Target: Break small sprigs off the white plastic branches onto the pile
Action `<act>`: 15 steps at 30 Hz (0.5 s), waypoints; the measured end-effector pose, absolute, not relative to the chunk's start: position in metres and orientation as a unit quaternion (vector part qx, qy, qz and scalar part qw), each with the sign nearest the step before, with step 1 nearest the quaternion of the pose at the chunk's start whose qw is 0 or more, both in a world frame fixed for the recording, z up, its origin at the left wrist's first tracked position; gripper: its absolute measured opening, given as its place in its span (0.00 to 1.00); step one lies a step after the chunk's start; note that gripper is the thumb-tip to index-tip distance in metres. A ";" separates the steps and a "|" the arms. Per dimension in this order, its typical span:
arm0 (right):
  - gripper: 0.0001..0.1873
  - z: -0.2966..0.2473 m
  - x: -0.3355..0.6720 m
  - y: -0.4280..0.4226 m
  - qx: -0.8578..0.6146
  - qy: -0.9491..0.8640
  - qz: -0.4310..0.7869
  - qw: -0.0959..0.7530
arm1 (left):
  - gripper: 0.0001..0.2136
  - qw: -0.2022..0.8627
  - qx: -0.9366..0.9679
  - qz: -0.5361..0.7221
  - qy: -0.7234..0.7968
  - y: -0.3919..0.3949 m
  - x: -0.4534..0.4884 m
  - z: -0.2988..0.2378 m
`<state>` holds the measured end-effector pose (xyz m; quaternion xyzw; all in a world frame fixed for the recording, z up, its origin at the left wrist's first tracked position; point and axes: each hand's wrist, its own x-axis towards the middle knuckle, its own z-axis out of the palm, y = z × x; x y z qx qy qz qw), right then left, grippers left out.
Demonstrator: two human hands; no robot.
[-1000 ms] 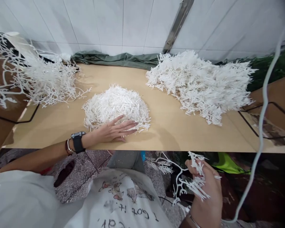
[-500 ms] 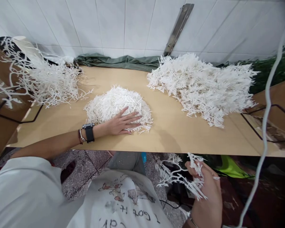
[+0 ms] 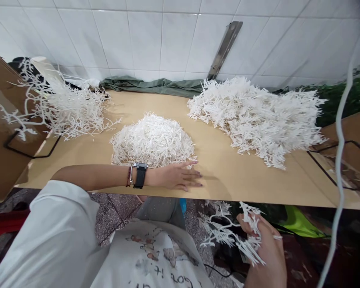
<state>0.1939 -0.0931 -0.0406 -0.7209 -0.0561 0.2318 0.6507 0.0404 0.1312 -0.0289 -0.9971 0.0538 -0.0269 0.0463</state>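
My left hand lies with fingers spread at the near edge of a rounded pile of small white branched pieces. Its fingertips point right, over bare board just off the pile. Below the table's front edge, my right hand is closed around a bunch of white branched plastic sprigs, which stick out to the left. On the right of the board sits a larger heap of white sprigs. A looser tangle of long white branching stems is at the left.
The tan board runs along a tiled wall. Cardboard boxes with black wire handles stand at both ends. A white cable hangs at the right. Green cloth lies along the back, near a metal bracket.
My left hand has slid off the top of the middle pile, to the right and toward the front edge. My right hand still holds the sprigs. The view has tilted slightly.
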 end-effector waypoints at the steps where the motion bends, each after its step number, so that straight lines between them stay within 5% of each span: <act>1: 0.19 -0.040 0.194 -0.094 -0.723 -0.046 0.231 0.650 | 0.24 0.051 -0.998 -0.018 0.024 0.136 0.044 -0.031; 15: 0.16 -0.049 0.197 -0.095 -0.755 -0.117 0.212 0.610 | 0.25 0.098 -0.989 -0.003 -0.112 0.171 0.053 -0.018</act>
